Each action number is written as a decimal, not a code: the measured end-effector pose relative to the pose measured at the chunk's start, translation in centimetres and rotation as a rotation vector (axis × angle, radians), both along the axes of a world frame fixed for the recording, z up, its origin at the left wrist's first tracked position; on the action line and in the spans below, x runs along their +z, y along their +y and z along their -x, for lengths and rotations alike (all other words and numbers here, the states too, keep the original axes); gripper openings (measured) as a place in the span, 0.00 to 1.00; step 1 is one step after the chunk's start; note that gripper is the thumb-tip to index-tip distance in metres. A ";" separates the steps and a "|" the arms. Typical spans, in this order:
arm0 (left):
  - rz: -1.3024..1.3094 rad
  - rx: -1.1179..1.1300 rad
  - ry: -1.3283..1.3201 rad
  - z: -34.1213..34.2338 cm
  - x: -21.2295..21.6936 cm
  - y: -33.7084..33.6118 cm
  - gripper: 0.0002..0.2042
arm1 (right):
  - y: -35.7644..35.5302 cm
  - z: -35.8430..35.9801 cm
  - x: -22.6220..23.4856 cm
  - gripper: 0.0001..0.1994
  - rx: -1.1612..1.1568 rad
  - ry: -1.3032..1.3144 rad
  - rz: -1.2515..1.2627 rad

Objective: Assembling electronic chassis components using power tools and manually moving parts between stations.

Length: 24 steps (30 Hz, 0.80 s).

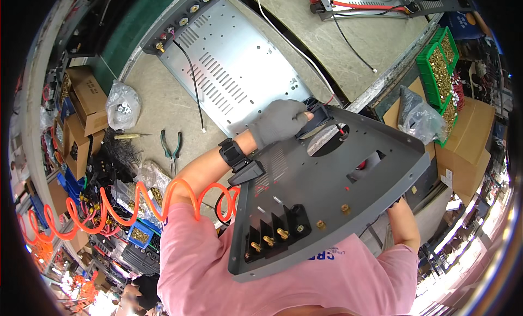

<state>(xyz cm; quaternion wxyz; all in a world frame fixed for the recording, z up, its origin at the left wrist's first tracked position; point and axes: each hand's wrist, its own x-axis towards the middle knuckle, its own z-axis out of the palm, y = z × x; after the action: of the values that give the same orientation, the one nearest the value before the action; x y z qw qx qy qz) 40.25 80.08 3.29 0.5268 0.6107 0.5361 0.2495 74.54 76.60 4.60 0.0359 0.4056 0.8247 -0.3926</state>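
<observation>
My left hand (279,123), in a grey glove with the thumb tip bare, is closed round a black square part (316,122) that looks like a cooling fan. It holds this part at the far edge of a dark grey metal panel (321,188), beside a large round cutout. The panel is tilted up in front of my chest. A black terminal block (278,232) with brass studs sits on its near left end. My right forearm (404,226) reaches under the panel's right edge, and the panel hides that hand's fingers.
A bare metal chassis plate (234,65) with a black cable (192,76) lies beyond the panel. Pliers (171,147) and a clear plastic bag (123,106) lie left. An orange coiled hose (128,215) crosses my left arm. Green bins (440,65) of brass parts stand right.
</observation>
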 end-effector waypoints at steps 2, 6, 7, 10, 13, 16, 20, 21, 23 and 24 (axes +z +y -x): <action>-0.022 0.009 -0.034 0.1 0.0 -0.1 0.15 | -0.4 -0.5 0.5 0.12 -0.011 0.010 0.004; 0.076 0.045 -0.002 0.6 0.3 0.4 0.16 | -1.0 -0.5 1.0 0.12 -0.035 0.032 0.018; 0.058 0.072 0.001 0.7 0.1 0.3 0.17 | -1.0 -0.6 1.1 0.12 -0.038 0.038 0.021; 0.051 0.050 -0.005 0.7 0.2 0.3 0.16 | -1.1 -1.0 1.5 0.12 -0.050 0.055 0.032; 0.025 0.032 -0.014 0.2 0.1 0.2 0.16 | -1.0 -0.9 1.8 0.12 -0.064 0.070 0.042; 0.021 -0.001 -0.008 -0.1 0.2 0.4 0.16 | -1.2 -1.0 2.1 0.12 -0.078 0.083 0.052; 0.022 0.010 -0.041 -0.1 0.3 0.5 0.16 | -1.0 -0.7 2.4 0.12 -0.099 0.102 0.066; 0.015 0.004 -0.032 0.0 0.2 0.4 0.15 | -0.9 -0.5 2.5 0.12 -0.104 0.106 0.070; 0.008 -0.001 -0.023 0.0 0.0 0.3 0.15 | -1.1 -0.5 2.7 0.12 -0.113 0.116 0.079; 0.022 0.002 -0.010 0.1 -0.2 0.3 0.15 | -1.1 -0.5 2.8 0.12 -0.118 0.121 0.083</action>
<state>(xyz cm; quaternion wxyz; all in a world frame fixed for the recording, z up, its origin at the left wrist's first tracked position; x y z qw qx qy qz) 40.19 80.37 3.08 0.5359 0.6030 0.5367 0.2472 75.08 75.52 7.43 -0.0203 0.4272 0.7831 -0.4515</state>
